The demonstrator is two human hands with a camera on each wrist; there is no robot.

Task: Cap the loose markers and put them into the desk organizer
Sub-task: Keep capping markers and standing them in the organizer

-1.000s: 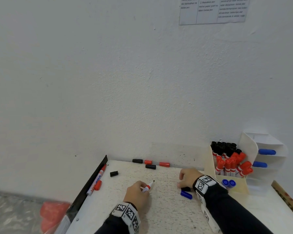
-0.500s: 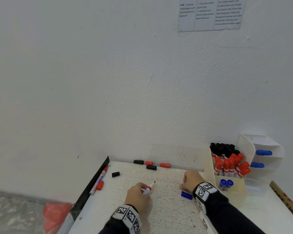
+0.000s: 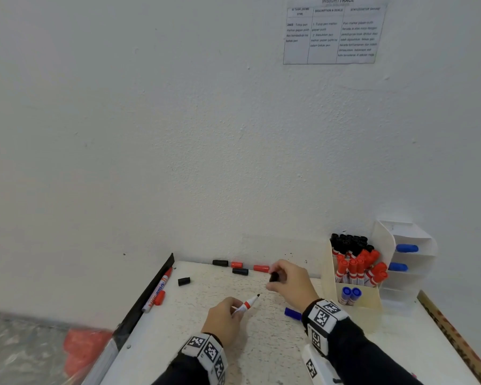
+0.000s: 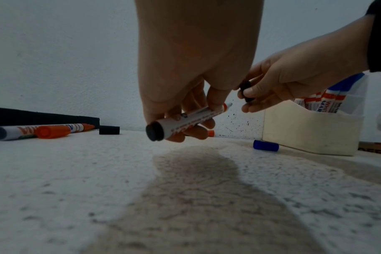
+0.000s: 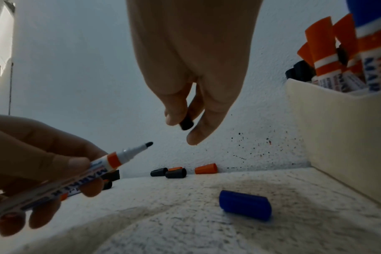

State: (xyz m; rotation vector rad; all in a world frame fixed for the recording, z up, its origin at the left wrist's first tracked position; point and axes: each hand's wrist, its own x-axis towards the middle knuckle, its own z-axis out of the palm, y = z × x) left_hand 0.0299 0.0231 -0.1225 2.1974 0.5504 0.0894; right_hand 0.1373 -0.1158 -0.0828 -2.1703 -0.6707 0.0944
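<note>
Right hand [image 3: 292, 284] is up off the bench [image 3: 261, 343] now, a black cap [image 3: 274, 277] pinched in its grip, near the marker [image 3: 246, 304] tip. Left hand [image 3: 224, 319] holds that marker, uncapped, above the bench. Capping looks imminent; organizer [image 3: 356, 307] waits right.

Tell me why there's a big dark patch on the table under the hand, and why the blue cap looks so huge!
In the left wrist view, the dark patch is a shadow on the table below the left hand. In the right wrist view, the very wide lens sits close to the blue cap, so it looks big; in the head view it looks small.
</note>
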